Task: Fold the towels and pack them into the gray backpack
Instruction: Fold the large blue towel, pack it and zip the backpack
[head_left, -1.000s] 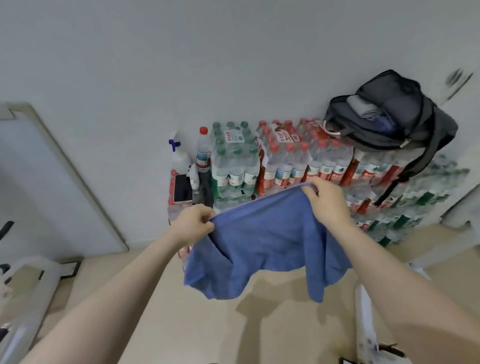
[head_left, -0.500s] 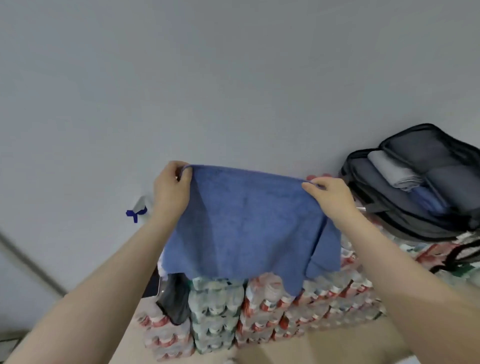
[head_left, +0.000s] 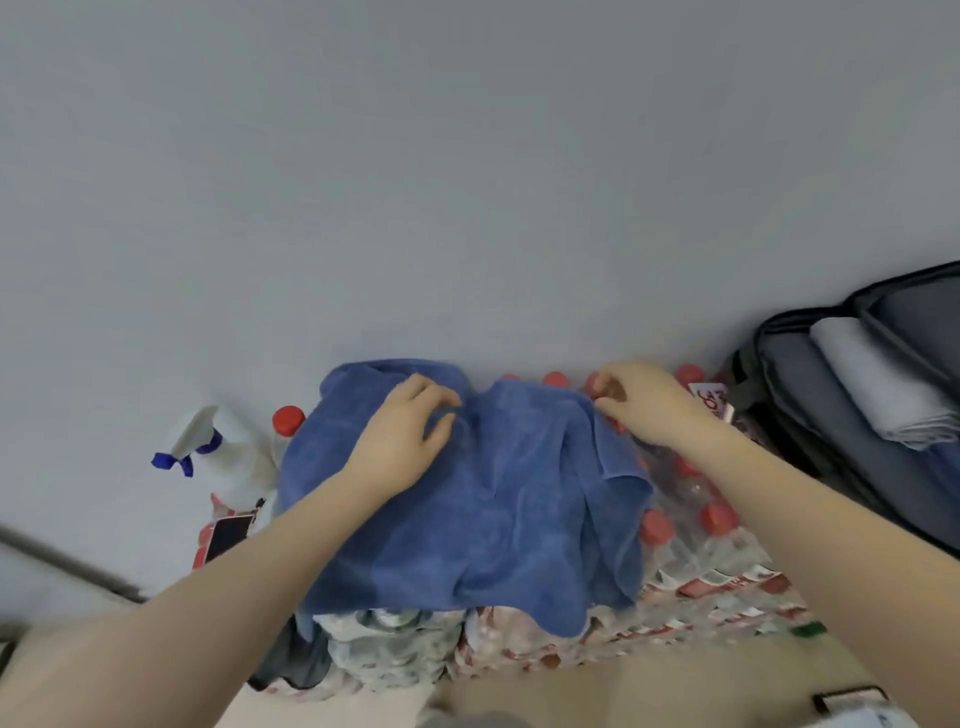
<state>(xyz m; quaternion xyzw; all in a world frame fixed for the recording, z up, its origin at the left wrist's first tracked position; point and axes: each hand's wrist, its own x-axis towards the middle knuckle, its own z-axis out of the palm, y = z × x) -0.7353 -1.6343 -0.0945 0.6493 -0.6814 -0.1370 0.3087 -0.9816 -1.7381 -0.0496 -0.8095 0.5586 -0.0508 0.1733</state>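
Nearest the camera, two bare forearms reaching in from the lower corners toward stacked, shrink-wrapped packs of bottled water (head_left: 691, 566) against a plain gray wall (head_left: 467, 182).

Draped over the top of those packs, a blue towel (head_left: 498, 499), rumpled, its near edge hanging down over the front of the stack and its far edge bunched up close to the wall.

Flat on the left half of the towel, the left hand (head_left: 402, 439), palm down, fingers loosely spread and slightly curled into the cloth. At the towel's far right corner, the right hand (head_left: 641, 402), fingertips drawn together in a pinch right at the cloth's edge, among the red bottle caps; whether cloth is actually caught between them, cannot tell.

Left of the towel, a white spray bottle (head_left: 218, 452) with a blue trigger, a single red-capped bottle (head_left: 285, 423) just beside it, and nearer, a dark phone (head_left: 226, 535) lying on the packs.

Far right, a gray backpack (head_left: 810, 415) lying open on the stack, well apart from the blue towel, with a light gray folded towel (head_left: 878, 384) already inside its main compartment and a strip of darker blue cloth showing beneath that at the frame's edge.
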